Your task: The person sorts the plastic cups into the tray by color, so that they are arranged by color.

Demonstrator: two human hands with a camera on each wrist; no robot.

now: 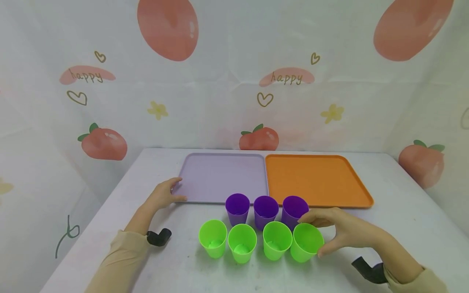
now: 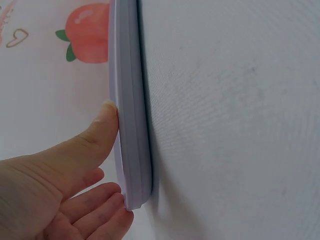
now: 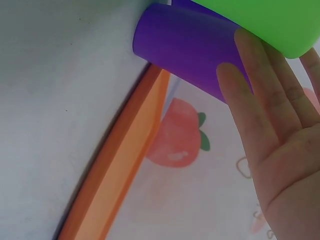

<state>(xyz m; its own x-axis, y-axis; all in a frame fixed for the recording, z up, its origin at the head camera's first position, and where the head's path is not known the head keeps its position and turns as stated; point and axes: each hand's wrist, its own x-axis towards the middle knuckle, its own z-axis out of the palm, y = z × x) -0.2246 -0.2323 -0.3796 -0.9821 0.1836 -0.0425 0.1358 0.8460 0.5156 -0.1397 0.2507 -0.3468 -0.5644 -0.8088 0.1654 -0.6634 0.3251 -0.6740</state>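
My left hand (image 1: pixel 163 195) is at the front left corner of a lavender tray (image 1: pixel 223 178). In the left wrist view the thumb lies against the tray's rim (image 2: pixel 131 100), and the other fingers (image 2: pixel 100 210) reach around its corner. The right hand (image 1: pixel 348 228) is spread beside the rightmost green cup (image 1: pixel 307 243), thumb at its right side and fingers behind it. Those fingers (image 3: pixel 265 85) overlap a purple cup (image 3: pixel 190 50) in the right wrist view. All the cups stand upright, mouths up, the green ones in a front row.
Behind the green row stand three purple cups, among them the left one (image 1: pixel 237 209) and middle one (image 1: pixel 266 212). An orange tray (image 1: pixel 315 181) adjoins the lavender tray's right side. A printed cloth (image 1: pixel 220 81) hangs behind the white table (image 1: pixel 176 268).
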